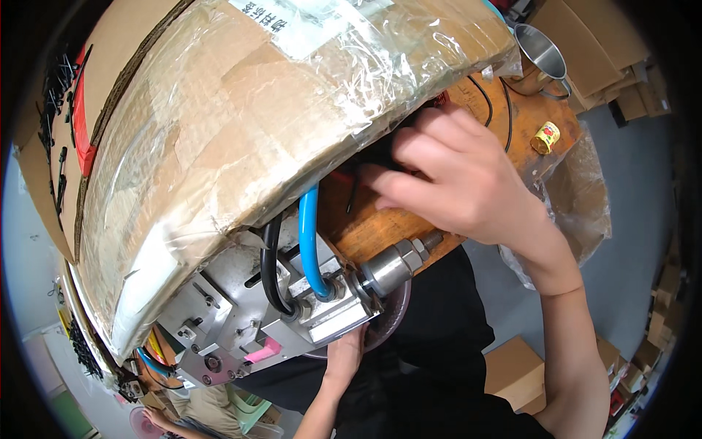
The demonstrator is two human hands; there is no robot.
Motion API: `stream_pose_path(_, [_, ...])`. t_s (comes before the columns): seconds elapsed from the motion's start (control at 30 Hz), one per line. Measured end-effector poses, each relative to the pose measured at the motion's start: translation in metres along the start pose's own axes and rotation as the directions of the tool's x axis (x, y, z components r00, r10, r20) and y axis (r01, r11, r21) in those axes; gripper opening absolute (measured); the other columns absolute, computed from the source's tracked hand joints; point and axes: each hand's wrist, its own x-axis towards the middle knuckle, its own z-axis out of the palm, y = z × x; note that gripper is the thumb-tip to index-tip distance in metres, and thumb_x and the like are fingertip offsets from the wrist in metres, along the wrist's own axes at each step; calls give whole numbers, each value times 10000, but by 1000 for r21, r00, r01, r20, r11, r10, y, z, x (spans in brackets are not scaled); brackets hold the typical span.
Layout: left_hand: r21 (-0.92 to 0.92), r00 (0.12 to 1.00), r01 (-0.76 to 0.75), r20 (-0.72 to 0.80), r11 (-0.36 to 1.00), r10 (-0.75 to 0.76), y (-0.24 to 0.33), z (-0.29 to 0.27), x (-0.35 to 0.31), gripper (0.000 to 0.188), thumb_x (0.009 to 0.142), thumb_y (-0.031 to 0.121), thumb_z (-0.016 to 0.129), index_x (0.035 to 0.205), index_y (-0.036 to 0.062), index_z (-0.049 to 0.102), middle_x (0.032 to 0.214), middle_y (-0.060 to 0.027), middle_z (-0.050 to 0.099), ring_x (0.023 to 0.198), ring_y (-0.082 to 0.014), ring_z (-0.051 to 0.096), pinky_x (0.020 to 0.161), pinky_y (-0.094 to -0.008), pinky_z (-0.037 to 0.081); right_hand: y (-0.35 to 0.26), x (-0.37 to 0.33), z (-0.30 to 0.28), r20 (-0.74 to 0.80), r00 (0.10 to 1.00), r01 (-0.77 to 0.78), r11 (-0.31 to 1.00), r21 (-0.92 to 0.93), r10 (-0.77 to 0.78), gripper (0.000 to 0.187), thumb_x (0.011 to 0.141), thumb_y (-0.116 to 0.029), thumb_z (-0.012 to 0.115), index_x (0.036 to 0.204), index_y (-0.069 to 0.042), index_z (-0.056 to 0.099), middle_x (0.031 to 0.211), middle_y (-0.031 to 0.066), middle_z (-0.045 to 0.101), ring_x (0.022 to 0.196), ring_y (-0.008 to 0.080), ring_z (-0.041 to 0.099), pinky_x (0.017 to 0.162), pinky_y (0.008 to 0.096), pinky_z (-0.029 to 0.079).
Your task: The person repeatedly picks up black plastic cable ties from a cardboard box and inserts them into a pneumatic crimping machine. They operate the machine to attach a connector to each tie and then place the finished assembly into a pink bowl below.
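Note:
My right hand (464, 172) reaches in under the edge of a big tape-covered cardboard box (219, 132), above a wooden tabletop (365, 227). Its fingers are curled, their tips lost in the shadow among dark and red bits; what they hold, if anything, is hidden. Low down, my left hand (345, 357) is under a metal machine fixture (248, 307), beside the rim of a round, dark pinkish basin (395, 314). The fixture hides its fingers. A blue air hose (308, 241) and a black hose (270, 271) run into the fixture, next to a steel cylinder (391, 267).
A steel mug (541, 58) and a small yellow can (545, 137) stand on the table at the right. Clear plastic (578, 197) hangs off its edge. Black cable ties (58, 102) lie at the far left. Cardboard boxes (515, 373) sit on the floor; another person's hand (155, 417) shows lower left.

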Motion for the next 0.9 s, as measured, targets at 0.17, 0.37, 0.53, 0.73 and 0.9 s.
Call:
stream_pose_path(0.17, [-2, 1000, -10, -3, 1000, 10, -4, 4, 0, 364, 893, 78, 626, 1256, 69, 597, 1157, -230, 551, 1087, -427, 523, 916, -489, 429, 5, 20, 15, 36, 992, 123, 992, 26, -124, 98, 649, -138, 626, 726, -78, 634, 860, 41, 624, 914, 222, 613, 826, 319, 500])
stream_pose_path(0.37, [26, 994, -75, -80, 997, 77, -9, 8, -1, 364, 894, 80, 626, 1257, 73, 597, 1123, -232, 566, 1052, -427, 545, 882, -492, 446, 9, 21, 26, -81, 995, -70, 982, -178, 57, 112, 635, -130, 629, 728, -75, 656, 839, 56, 660, 896, 240, 645, 847, 336, 512])
stream_pose_path(0.53, [24, 993, -78, -83, 997, 80, -13, 12, -2, 377, 884, 52, 629, 1259, 77, 595, 1095, -233, 581, 1029, -432, 557, 864, -489, 455, 4, 15, 9, -31, 995, -100, 980, -171, 96, 151, 653, -153, 662, 786, -81, 653, 807, 35, 591, 812, 213, 590, 699, 327, 474])
stream_pose_path(0.73, [-19, 994, -79, -79, 997, 77, -6, 5, -4, 383, 865, 11, 638, 1239, 87, 613, 1142, -225, 568, 1065, -422, 543, 909, -485, 440, -2, -14, -17, 63, 987, -143, 989, -33, 144, 247, 630, -166, 743, 827, -62, 637, 769, 25, 478, 727, 201, 482, 636, 323, 383])
stream_pose_path(0.9, [-16, 994, -94, -52, 995, 93, 8, -6, 1, 373, 861, 0, 638, 1221, 95, 629, 1176, -204, 558, 1110, -403, 521, 948, -474, 421, -2, -26, -4, -13, 991, -133, 981, -141, 133, 201, 657, -158, 670, 836, -81, 621, 789, 26, 472, 758, 199, 502, 657, 315, 385])
